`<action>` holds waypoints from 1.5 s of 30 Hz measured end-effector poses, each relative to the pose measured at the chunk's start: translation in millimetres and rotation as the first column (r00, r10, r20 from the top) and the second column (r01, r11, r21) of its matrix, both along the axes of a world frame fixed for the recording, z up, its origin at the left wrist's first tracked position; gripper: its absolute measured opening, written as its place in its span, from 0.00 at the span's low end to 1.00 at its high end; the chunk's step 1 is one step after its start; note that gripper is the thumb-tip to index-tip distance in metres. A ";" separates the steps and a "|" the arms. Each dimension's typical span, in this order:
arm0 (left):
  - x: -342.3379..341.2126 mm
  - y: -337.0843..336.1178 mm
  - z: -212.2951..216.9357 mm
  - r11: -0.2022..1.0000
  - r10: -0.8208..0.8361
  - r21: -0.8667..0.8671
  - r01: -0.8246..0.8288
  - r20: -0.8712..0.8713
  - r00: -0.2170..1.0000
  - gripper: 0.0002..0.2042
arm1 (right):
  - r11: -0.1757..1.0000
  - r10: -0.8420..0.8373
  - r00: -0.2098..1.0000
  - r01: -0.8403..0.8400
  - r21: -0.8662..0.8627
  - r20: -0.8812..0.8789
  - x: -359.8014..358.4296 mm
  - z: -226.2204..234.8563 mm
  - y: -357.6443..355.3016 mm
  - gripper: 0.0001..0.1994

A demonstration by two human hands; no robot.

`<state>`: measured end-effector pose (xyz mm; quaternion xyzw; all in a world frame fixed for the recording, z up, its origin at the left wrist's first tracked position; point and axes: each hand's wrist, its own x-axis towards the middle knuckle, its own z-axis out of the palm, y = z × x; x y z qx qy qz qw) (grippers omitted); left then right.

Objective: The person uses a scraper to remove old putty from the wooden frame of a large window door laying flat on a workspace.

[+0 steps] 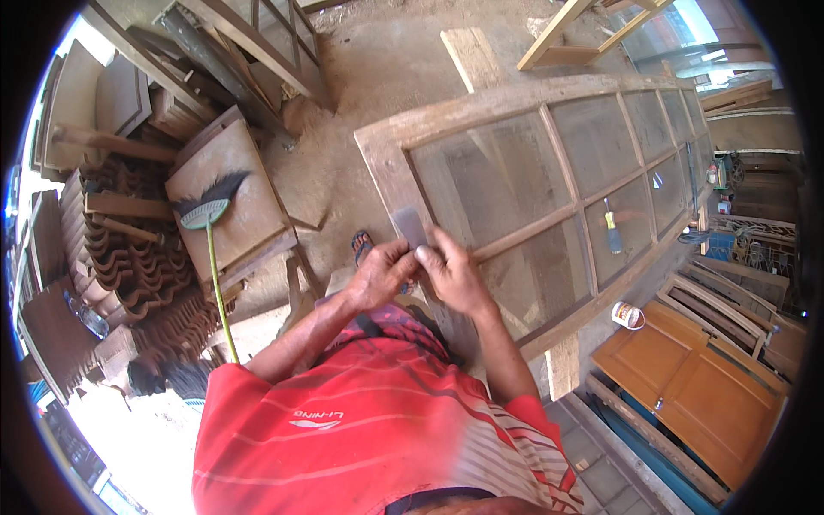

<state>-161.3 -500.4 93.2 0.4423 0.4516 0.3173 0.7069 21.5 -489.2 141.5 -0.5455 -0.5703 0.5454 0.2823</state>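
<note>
Both my hands meet over the near left corner of a wooden door frame (390, 163) with glass panes. Between them is a small grey flat piece (410, 227), rectangular like a folded bit of sandpaper; its exact kind is unclear. My left hand (383, 273) pinches its lower end with bent fingers. The thumb of my right hand (452, 273) presses on the same end from the other side. On one pane lies a screwdriver (613, 233) with a yellow and blue handle, out of reach of my fingers.
Boards (470, 58) under the frame stick out at its sides. To the left a broom (206, 213) leans by a wooden panel (236, 176), near stacked roof tiles (129, 249). A white bucket (627, 315) and orange-brown cabinet doors (687, 382) are at right.
</note>
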 end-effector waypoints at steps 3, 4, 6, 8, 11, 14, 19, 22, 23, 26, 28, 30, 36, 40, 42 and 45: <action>-2.2 5.7 -5.6 0.962 -0.106 0.234 0.138 -0.143 0.984 0.14 | 0.985 -0.085 0.985 0.061 0.161 0.151 3.4 -64.6 -29.1 0.21; -2.5 10.5 -5.5 0.938 -0.110 0.304 0.166 -0.194 0.975 0.15 | 0.993 -0.092 0.986 0.081 0.083 0.139 7.8 -52.2 -22.5 0.20; 3.9 36.8 6.7 0.915 -0.110 0.354 0.192 -0.239 0.965 0.15 | 0.989 -0.130 0.983 0.138 -0.059 0.131 18.3 -24.8 -9.1 0.17; 7.8 51.1 11.1 0.761 0.142 0.596 0.255 -0.538 0.831 0.24 | 0.969 -0.247 0.965 0.249 -0.012 0.091 30.9 -37.5 -7.0 0.18; 15.6 89.8 -4.0 0.655 0.338 0.697 0.291 -0.615 0.713 0.36 | 0.938 -0.344 0.936 0.346 -0.018 0.072 54.2 -42.1 -4.0 0.19; 21.7 112.4 -39.3 0.699 0.444 0.661 0.274 -0.701 0.558 0.40 | 0.847 -0.525 0.849 0.528 0.065 -0.056 62.4 -13.9 0.9 0.23; 16.8 151.2 -43.8 0.614 0.670 0.771 0.169 -0.622 0.405 0.33 | 0.835 -0.489 0.384 0.467 -0.293 -0.783 102.7 -8.2 -7.8 0.29; -5.4 183.4 -71.4 0.646 0.720 0.740 -0.188 -0.508 0.472 0.23 | 0.829 -0.476 0.377 0.494 -0.263 -0.795 90.5 -20.3 -5.8 0.24; -6.0 185.4 -71.0 0.655 0.715 0.733 -0.185 -0.521 0.466 0.23 | 0.829 -0.485 0.446 0.509 -0.233 -0.752 85.7 -21.8 -0.9 0.23; -4.9 179.2 -65.7 0.647 0.706 0.735 -0.204 -0.476 0.524 0.17 | 0.830 -0.529 0.588 0.510 -0.227 -0.612 68.5 -50.4 22.5 0.13; 1.1 177.6 -67.1 0.636 0.729 0.736 -0.232 -0.475 0.492 0.18 | 0.837 -0.539 0.698 0.505 -0.210 -0.470 61.5 -66.2 30.3 0.09; 3.7 176.1 -66.5 0.591 0.777 0.759 -0.275 -0.443 0.448 0.17 | 0.892 -0.340 0.901 0.400 0.210 -0.271 54.7 -66.6 42.1 0.07; -0.8 171.6 -62.4 0.634 0.741 0.710 -0.305 -0.447 0.501 0.14 | 0.765 0.125 0.949 -0.278 0.581 0.289 60.0 -56.8 85.1 0.09; 1.2 170.9 -63.9 0.645 0.734 0.688 -0.332 -0.437 0.520 0.14 | 0.750 0.224 0.889 -0.419 0.512 0.400 50.4 -60.3 124.0 0.07; 3.1 171.3 -59.1 0.661 0.725 0.665 -0.348 -0.446 0.524 0.14 | 0.762 0.138 0.951 -0.280 0.584 0.275 35.6 -54.8 143.9 0.06; 1.9 171.2 -58.4 0.672 0.719 0.645 -0.364 -0.448 0.531 0.13 | 0.774 0.162 0.967 -0.247 0.583 0.196 19.9 -63.3 161.5 0.06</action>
